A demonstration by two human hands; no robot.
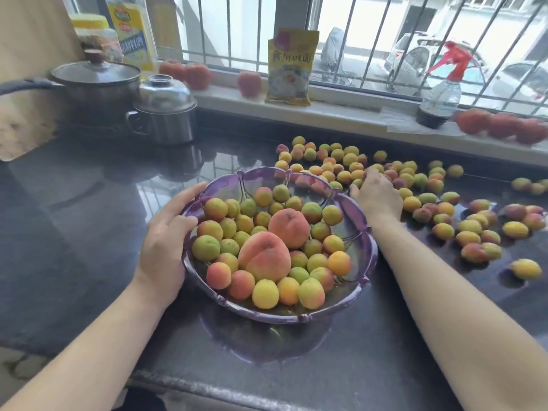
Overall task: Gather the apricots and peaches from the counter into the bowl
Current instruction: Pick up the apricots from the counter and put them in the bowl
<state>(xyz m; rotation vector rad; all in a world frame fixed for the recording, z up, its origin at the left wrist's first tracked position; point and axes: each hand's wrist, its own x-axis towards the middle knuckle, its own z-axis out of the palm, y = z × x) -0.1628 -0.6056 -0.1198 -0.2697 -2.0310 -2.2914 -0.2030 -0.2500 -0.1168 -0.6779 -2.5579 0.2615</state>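
A purple plastic bowl (360, 256) stands on the dark counter, holding several apricots (265, 293) and two large peaches (264, 256). My left hand (166, 238) grips the bowl's left rim. My right hand (375, 195) lies palm down on the counter just past the bowl's far right rim, fingers curled over loose apricots; what is under the palm is hidden. Several more apricots (471, 226) lie scattered over the counter to the right and behind the bowl.
A lidded pot (98, 81) and a steel lidded mug (166, 114) stand at the back left. On the windowsill are a yellow packet (289, 69), a spray bottle (440, 96) and red tomatoes (501, 124). The counter's front edge (267, 390) runs below the bowl.
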